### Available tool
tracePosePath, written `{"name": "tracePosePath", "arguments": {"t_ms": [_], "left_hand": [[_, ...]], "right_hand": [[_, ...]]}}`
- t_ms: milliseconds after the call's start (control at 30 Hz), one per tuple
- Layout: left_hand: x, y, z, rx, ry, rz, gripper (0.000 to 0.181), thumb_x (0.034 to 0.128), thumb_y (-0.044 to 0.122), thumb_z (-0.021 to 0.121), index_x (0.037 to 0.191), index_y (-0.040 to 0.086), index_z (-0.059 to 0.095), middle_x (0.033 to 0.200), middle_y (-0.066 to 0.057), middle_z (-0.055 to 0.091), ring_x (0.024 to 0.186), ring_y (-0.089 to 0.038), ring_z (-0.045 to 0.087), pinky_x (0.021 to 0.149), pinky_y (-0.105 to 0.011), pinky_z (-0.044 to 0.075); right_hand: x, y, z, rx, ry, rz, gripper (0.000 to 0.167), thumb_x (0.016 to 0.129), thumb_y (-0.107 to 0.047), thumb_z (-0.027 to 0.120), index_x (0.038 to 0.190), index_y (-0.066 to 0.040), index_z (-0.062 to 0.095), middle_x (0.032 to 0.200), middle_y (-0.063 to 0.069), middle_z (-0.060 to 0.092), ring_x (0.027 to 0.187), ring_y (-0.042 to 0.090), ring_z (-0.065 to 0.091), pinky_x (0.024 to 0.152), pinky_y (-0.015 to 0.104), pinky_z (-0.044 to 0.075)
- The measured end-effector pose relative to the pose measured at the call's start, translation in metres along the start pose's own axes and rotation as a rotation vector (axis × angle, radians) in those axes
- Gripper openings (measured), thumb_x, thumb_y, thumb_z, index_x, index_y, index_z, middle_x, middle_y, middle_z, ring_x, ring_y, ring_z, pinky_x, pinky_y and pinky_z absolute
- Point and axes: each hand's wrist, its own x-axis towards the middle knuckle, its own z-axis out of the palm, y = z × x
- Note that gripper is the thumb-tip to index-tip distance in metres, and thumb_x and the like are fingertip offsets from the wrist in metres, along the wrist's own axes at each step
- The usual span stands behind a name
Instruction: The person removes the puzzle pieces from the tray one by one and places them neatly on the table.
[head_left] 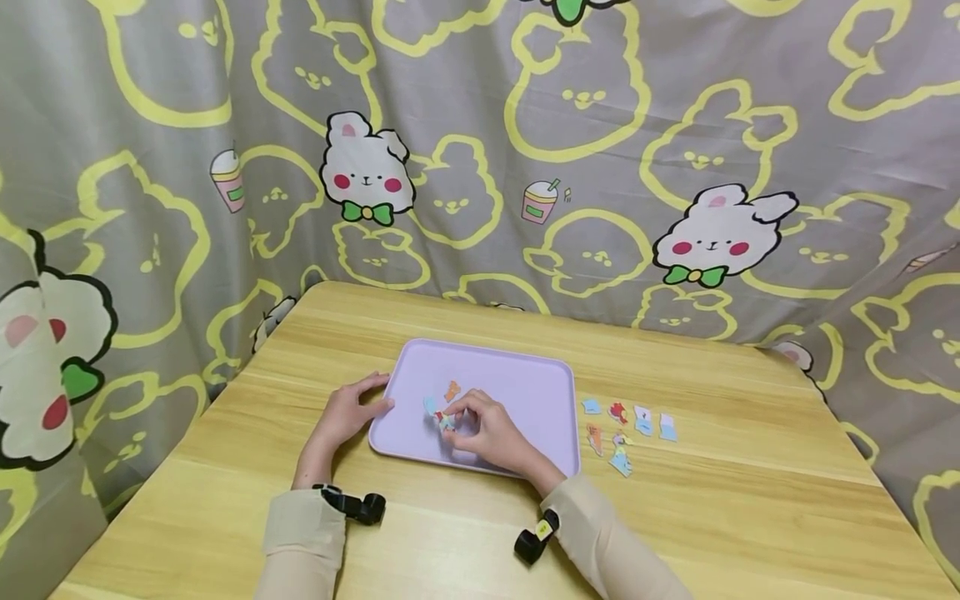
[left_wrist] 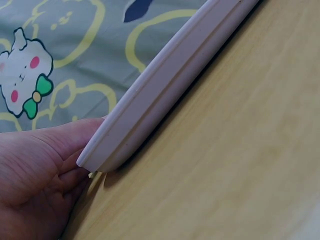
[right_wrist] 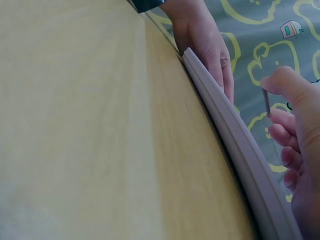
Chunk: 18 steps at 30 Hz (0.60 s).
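Observation:
On the table lies a lilac tray point(head_left: 517, 367). My left hand point(head_left: 347, 417) holds its left rim; in the left wrist view the thumb reaches over the rim and the other fingers sit at the side and below, partly hidden. Over the tray, my right hand point(head_left: 487, 429) pinches a colourful jigsaw piece point(head_left: 446, 421) between thumb and fingertips. That piece point(right_wrist: 266, 102) appears edge-on as a thin strip in the right wrist view. Beside it are a light blue piece point(head_left: 430, 405) and an orange piece point(head_left: 452, 390). Whether the held piece touches the light blue one, I cannot tell.
Right of the tray, several loose jigsaw pieces lie on the wooden table point(head_left: 720, 500), among them a red one point(head_left: 618, 412), an orange one point(head_left: 595, 438) and a blue-and-white one point(head_left: 642, 420). A patterned curtain point(head_left: 465, 167) hangs behind and around the table.

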Motion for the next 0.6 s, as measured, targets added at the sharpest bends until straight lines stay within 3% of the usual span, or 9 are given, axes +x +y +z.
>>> {"name": "tracePosePath", "arguments": {"t_ms": [367,600], "left_hand": [[0.001,-0.001,0.001,0.002,-0.008,-0.008,0.052,0.0953,0.023,0.063,0.143,0.007,0.050,0.156,-0.021,0.035,0.146,-0.044,0.027,0.121,-0.058,0.022],[0.001,0.000,-0.001,0.006,-0.013,-0.015,0.051,0.0955,0.024,0.063,0.143,0.009,0.050,0.156,-0.020,0.035,0.146,-0.044,0.026,0.121,-0.059,0.022]], "right_hand": [[-0.006,-0.003,-0.003,0.005,0.061,0.046,0.022,0.079,-0.011,0.079,0.098,-0.011,0.069,0.086,0.007,0.063,0.078,0.019,0.050,0.068,0.026,0.044],[-0.011,-0.001,-0.009,-0.032,0.092,0.067,0.022,0.079,-0.013,0.079,0.098,-0.013,0.068,0.087,0.003,0.062,0.078,0.016,0.048,0.068,0.022,0.042]]}}
